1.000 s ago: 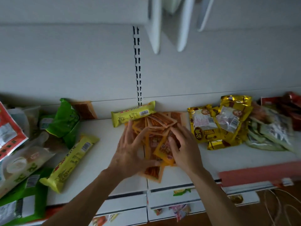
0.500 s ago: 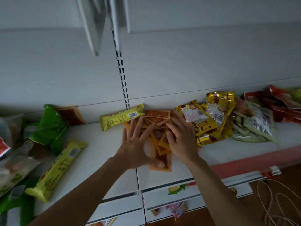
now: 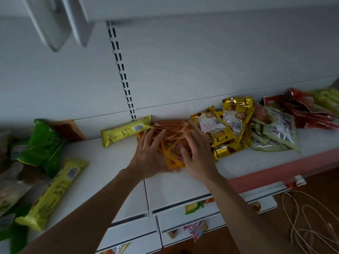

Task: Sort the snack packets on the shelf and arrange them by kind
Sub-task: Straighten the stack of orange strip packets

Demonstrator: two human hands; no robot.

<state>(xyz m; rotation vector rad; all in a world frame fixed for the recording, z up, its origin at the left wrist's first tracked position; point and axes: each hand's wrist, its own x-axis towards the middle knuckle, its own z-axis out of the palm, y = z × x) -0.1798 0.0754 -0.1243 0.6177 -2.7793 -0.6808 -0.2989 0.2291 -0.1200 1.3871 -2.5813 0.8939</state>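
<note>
A pile of small orange packets [image 3: 171,138] lies on the white shelf [image 3: 183,184] against the back wall. My left hand [image 3: 148,154] lies on the pile's left side with fingers spread and its thumb under the front edge. My right hand [image 3: 199,154] presses flat on the pile's right side. A long yellow packet [image 3: 124,132] lies just left of the pile. Gold foil packets [image 3: 225,127] sit directly right of it, touching my right hand.
Pale green packets [image 3: 275,132] and red packets [image 3: 308,109] lie further right. At left are a green bag [image 3: 44,143], a brown packet [image 3: 67,130] and another long yellow packet [image 3: 53,189]. Lower shelves hold more snacks. Cords [image 3: 308,226] lie on the floor.
Both hands have squeezed the orange packets into a tighter pile and pushed it back towards the wall and the gold packets. The camera has swung right.
</note>
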